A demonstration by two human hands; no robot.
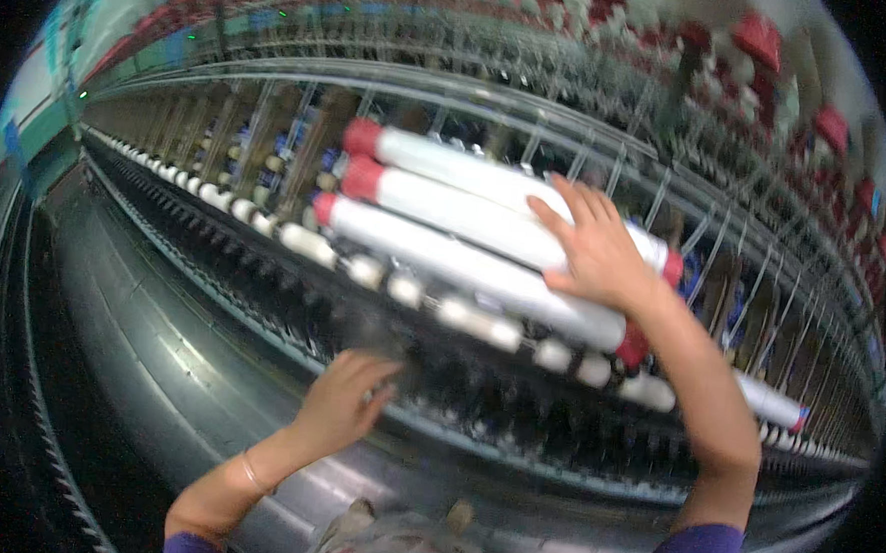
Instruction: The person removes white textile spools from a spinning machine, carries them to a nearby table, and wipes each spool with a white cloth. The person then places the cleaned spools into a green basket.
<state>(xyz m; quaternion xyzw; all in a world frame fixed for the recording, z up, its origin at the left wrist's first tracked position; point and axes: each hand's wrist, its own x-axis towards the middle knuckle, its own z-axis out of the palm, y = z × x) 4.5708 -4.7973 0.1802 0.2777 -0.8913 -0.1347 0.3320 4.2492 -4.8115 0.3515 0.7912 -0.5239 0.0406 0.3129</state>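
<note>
Three long white rollers with red ends lie side by side, slanting across a spinning machine: a far roller, a middle roller and a near roller. My right hand rests across their right half, fingers spread and not wrapped round any of them. Lower and to the left, my left hand is over the dark front rail of the machine. Its fingers look bent, but motion blurs the fingertips, and whether anything is in them does not show.
A row of small white rollers runs along the machine. Another white roller lies beyond my right forearm. Thin upright rods stand behind, with red and white bobbins above. The metallic floor stretches below.
</note>
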